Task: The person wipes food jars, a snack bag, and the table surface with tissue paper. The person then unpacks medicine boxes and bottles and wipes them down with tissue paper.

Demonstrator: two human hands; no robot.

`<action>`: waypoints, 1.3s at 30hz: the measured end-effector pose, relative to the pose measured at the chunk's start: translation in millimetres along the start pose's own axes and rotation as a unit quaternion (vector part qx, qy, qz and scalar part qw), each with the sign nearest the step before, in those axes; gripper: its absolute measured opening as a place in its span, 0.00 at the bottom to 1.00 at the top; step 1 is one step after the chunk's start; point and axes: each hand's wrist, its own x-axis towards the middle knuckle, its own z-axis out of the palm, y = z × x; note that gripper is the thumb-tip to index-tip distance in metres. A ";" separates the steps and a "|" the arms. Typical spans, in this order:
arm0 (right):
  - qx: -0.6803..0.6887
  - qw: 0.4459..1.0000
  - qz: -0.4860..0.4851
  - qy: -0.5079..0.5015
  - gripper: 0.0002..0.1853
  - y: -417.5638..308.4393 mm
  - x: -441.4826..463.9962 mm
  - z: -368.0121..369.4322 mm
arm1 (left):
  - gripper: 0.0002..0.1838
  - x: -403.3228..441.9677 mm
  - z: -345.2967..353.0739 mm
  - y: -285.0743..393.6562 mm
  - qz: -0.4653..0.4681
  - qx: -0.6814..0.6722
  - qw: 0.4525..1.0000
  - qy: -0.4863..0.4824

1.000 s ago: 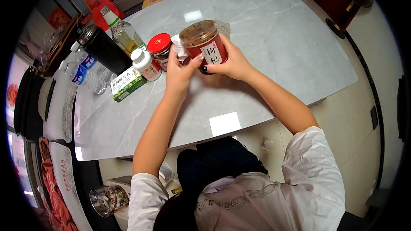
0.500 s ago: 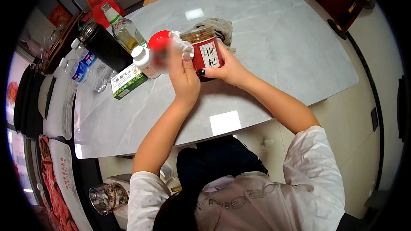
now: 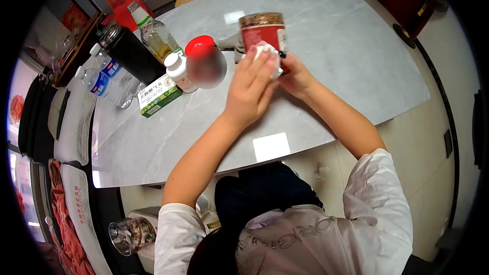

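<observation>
Right hand (image 3: 296, 76) grasping the low right side of a red-labelled jar (image 3: 258, 36), upper middle of the frame; your far-side fingers are hidden. Left hand (image 3: 249, 85) holds a crumpled white tissue (image 3: 263, 49) against the jar's near wall, fingers laid over it. Cannot tell whether the base touches the grey table (image 3: 346, 46). Likely weak point: your right grip sits low, so a hard push from the left could tip the jar away from you. Tissue may bunch or tear under pressure, letting your fingers skid. Watch the left side: a wide swing could knock the red-lidded jar (image 3: 200, 42), then the white bottle (image 3: 179, 73) beside it. Grey cloth (image 3: 230, 44) lies behind; setting down on its edge might leave the jar rocking. Lid unclear from this view; if absent, tilting risks a spill.
</observation>
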 end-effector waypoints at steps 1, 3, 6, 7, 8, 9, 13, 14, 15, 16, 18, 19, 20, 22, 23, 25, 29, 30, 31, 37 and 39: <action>0.001 0.999 0.013 0.029 0.27 -7.7 -3.5 8.5 | 0.26 -0.3 0.1 1.3 0.012 0.000 1.000 -0.027; 0.055 0.997 0.036 0.027 0.25 -1.1 3.1 -7.9 | 0.27 2.1 6.4 -0.8 0.022 0.004 1.000 -0.020; 0.049 0.998 0.010 0.048 0.26 1.0 4.2 -0.8 | 0.27 0.1 10.2 -4.4 -0.016 -0.005 1.000 -0.013; 0.032 0.998 -0.002 0.057 0.26 1.8 2.8 4.7 | 0.27 -0.5 9.8 -3.5 -0.054 -0.017 0.998 -0.006; -0.024 0.997 -0.031 0.065 0.28 0.4 2.7 11.1 | 0.27 -0.7 9.3 -3.0 -0.091 -0.029 0.995 0.002; -0.060 0.996 -0.033 0.053 0.30 0.0 3.3 10.8 | 0.28 -0.5 6.3 -3.3 -0.112 -0.058 0.992 0.020; -0.202 0.976 -0.073 0.029 0.35 1.6 1.9 22.1 | 0.31 -2.0 10.9 -6.4 -0.340 -0.331 0.873 0.112; -0.215 0.969 -0.119 0.011 0.41 11.6 6.5 15.5 | 0.30 -6.5 11.8 -12.4 -0.386 -0.356 0.840 0.139; -0.251 0.959 -0.129 0.002 0.42 10.4 4.3 23.3 | 0.28 -6.7 10.0 -15.2 -0.429 -0.380 0.802 0.170; -0.286 0.948 -0.140 -0.007 0.43 9.0 1.5 30.8 | 0.27 -4.3 10.0 -18.7 -0.434 -0.396 0.780 0.215; -0.305 0.941 -0.148 -0.020 0.43 11.3 4.0 27.1 | 0.26 6.5 0.4 -13.9 -0.470 -0.504 0.682 0.245; -0.304 0.941 -0.147 -0.016 0.43 7.2 2.4 31.3 | 0.26 -0.3 5.1 -18.2 -0.469 -0.480 0.702 0.239; -0.303 0.942 -0.146 -0.011 0.43 5.9 0.5 33.4 | 0.25 -8.2 9.6 -21.9 -0.469 -0.455 0.720 0.233; -0.271 0.954 -0.130 0.000 0.41 2.9 1.7 22.9 | 0.25 -7.7 8.2 -17.8 -0.486 -0.552 0.663 0.142; -0.274 0.952 -0.136 0.001 0.41 1.3 1.4 20.5 | 0.25 -6.5 6.4 -19.3 -0.533 -0.552 0.632 0.109; -0.290 0.945 -0.153 0.002 0.39 -1.5 2.2 17.4 | 0.26 3.0 1.2 -10.4 -0.537 -0.578 0.611 0.064; -0.269 0.954 -0.129 0.039 0.37 0.2 6.6 10.9 | 0.33 -10.1 17.2 -11.5 -0.345 -0.362 0.866 0.022; -0.245 0.962 -0.105 0.059 0.37 0.9 8.2 9.8 | 0.34 -9.3 17.8 -6.0 -0.305 -0.296 0.905 0.008; -0.254 0.956 -0.136 0.054 0.35 7.4 11.8 7.3 | 0.35 -8.2 18.2 -0.3 -0.264 -0.225 0.938 0.001; -0.291 0.953 -0.077 0.039 0.30 17.6 9.7 7.7 | 0.36 -1.2 4.4 -0.7 -0.232 -0.135 0.963 0.010; -0.257 0.965 -0.059 -0.006 0.29 11.6 9.0 3.7 | 0.39 -0.6 2.7 -2.9 -0.226 -0.109 0.968 0.023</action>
